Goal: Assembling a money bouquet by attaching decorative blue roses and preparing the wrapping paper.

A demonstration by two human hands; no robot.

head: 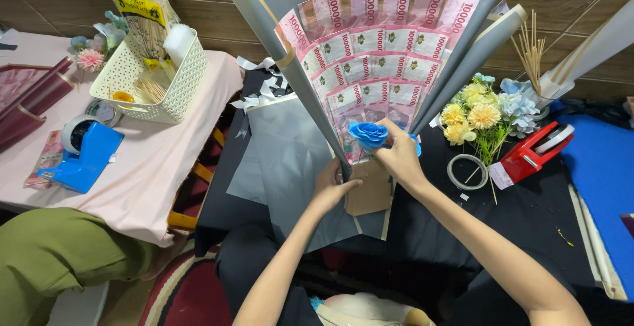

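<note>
A fan of pink banknotes [376, 49] stands wrapped in grey paper [290, 148] with gold edges, forming a bouquet. At its base sits a brown cardboard handle [370, 191]. My left hand [333, 184] grips the bouquet's base where the grey wrap meets the cardboard. My right hand [399, 158] holds a blue artificial rose [368, 134] against the lower middle of the banknote fan.
A red tape dispenser [535, 151], a clear tape roll [467, 171] and yellow and pale blue artificial flowers [485, 115] lie right of the bouquet on black cloth. Left, a pink-covered table holds a cream basket [155, 78] and a blue tape dispenser [86, 154]. Wooden skewers [531, 49] stand at the back right.
</note>
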